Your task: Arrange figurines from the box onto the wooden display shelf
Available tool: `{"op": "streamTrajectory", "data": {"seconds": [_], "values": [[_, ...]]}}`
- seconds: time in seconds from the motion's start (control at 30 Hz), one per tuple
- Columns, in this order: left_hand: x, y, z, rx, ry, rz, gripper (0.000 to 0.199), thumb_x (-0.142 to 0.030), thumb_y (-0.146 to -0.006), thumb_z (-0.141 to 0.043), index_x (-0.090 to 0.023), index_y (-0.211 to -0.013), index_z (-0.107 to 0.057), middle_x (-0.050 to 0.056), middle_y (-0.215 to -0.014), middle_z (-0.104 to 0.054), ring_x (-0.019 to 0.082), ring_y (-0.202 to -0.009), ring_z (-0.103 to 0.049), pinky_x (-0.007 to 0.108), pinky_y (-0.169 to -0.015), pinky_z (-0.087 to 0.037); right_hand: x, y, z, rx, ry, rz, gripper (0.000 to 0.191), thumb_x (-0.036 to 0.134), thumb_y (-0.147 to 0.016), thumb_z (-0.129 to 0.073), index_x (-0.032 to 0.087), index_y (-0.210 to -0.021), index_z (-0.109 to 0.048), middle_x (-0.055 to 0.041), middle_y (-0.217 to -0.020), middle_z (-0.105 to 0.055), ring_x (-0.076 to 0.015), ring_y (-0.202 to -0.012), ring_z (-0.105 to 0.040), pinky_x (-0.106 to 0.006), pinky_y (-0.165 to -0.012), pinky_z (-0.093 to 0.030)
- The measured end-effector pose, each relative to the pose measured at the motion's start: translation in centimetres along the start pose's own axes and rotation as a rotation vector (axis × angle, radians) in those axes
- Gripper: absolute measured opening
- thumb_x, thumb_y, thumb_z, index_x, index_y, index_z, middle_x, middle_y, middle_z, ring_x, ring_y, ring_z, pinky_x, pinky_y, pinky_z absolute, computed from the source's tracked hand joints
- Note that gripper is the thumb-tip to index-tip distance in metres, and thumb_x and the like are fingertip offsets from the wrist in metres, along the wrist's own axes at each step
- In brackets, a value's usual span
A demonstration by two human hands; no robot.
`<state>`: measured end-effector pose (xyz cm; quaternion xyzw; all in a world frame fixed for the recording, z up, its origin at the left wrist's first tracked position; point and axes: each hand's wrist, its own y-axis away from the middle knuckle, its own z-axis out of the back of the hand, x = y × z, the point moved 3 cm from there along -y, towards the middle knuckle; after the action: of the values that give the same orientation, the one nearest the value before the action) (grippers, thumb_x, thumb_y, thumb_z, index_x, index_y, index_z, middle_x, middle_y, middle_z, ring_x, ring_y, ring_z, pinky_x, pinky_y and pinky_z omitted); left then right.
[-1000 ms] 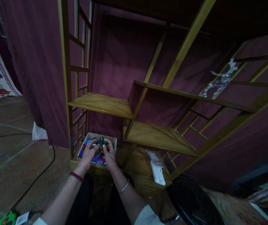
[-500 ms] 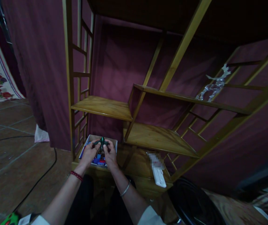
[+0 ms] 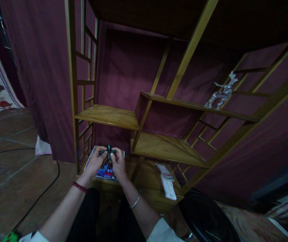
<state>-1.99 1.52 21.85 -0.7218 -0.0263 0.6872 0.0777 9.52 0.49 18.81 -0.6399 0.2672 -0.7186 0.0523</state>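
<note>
A shallow, pale-walled box (image 3: 122, 156) sits at the lower left of the frame, on the bottom level of a wooden shelf unit (image 3: 107, 115). Inside it lie glossy blue and red pieces (image 3: 106, 172), packed close together. Above the box, the left hand (image 3: 96, 162) and the right hand (image 3: 118, 163) grasp a dark green figure (image 3: 109, 149) between thumbs and fingers, one hand on each side of it — its narrow top pokes up between them, with a brownish, patterned part hanging below.

The hands cover much of the box and the sides of the figure, so its full shape is hard to make out, and so are the single pieces underneath. A long white object (image 3: 168, 189) lies on the bottom level, right of the box; its upper end is blurred into blocks and cannot be read. A bright green item (image 3: 11, 237) is cut off at the lower left edge, and a black, rounded, shiny thing (image 3: 206, 218) runs out of the frame at the bottom, right of centre.

The shelf unit is smooth yellow-brown wood with visible grain, its sides made of thin crossed bars. On the upper right shelf stands a clear, glassy deer figurine (image 3: 221, 95) with branching antlers. Dull purple cloth (image 3: 40, 67) hangs in soft folds at the left, above brown floor tiles (image 3: 10, 174) with pale joints.
</note>
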Motion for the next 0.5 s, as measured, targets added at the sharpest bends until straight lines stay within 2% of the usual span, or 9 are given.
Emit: {"op": "streamTrajectory", "data": {"seconds": [0.1,0.23,0.5], "values": [[-0.4,0.1,0.0,0.049,0.001,0.003,0.026,-0.037,-0.065,-0.055,-0.017,-0.082,-0.055,0.0,-0.073,-0.058,0.012,-0.064,-0.052,0.023,-0.059,-0.04,0.2,-0.2,0.1,-0.001,-0.008,0.001,0.021,0.023,-0.077,-0.047,0.021,-0.097,-0.051,-0.0013,-0.092,-0.058,-0.0151,-0.088,-0.055,-0.028,-0.082,-0.042],[-0.8,0.2,0.0,0.032,-0.032,-0.004,0.026,-0.036,-0.066,-0.054,-0.017,-0.084,-0.056,-0.001,-0.067,-0.056,0.012,-0.059,-0.051,0.021,-0.054,-0.039,0.4,-0.2,0.1,-0.002,-0.021,0.009,0.022,0.023,-0.076,-0.048,0.02,-0.097,-0.05,-0.0019,-0.092,-0.058,-0.015,-0.086,-0.056,-0.028,-0.08,-0.044],[-1.2,0.5,0.0,0.044,-0.037,-0.047,0.029,-0.029,-0.066,-0.054,-0.018,-0.093,-0.056,0.0,-0.077,-0.058,0.011,-0.064,-0.052,0.022,-0.06,-0.041,0.8,0.0,0.5,0.001,0.023,0.017,0.021,0.024,-0.076,-0.049,0.02,-0.097,-0.051,-0.0018,-0.092,-0.059,-0.0151,-0.086,-0.057,-0.028,-0.079,-0.046]]}}
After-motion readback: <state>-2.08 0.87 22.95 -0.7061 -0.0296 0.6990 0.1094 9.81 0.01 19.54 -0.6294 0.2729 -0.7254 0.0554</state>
